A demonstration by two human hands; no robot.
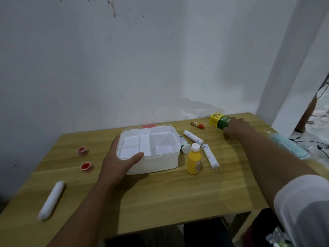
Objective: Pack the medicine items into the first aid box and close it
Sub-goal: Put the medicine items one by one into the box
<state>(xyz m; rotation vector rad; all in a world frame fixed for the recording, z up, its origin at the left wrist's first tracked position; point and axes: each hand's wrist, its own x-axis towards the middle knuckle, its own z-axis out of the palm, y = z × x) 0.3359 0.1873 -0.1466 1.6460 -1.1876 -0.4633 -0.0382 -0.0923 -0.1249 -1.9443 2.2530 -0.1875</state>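
The white first aid box (pixel 160 163) stands open in the middle of the wooden table, its divided tray showing. My left hand (pixel 119 161) grips the box's front left corner, thumb over the rim. My right hand (pixel 236 127) reaches to the far right and closes on a yellow and green carton (pixel 218 120). Right of the box lie a yellow bottle (pixel 194 162), two white rolls (pixel 193 137) (pixel 211 156), a white and green bottle (pixel 184 145) and a small orange tube (pixel 197 124).
Two small red-lidded jars (pixel 82 151) (pixel 86 167) sit left of the box. A long white roll (pixel 51 200) lies near the table's front left edge. A striped cloth pack (pixel 289 147) rests at the right edge. The wall stands close behind the table (pixel 160 198).
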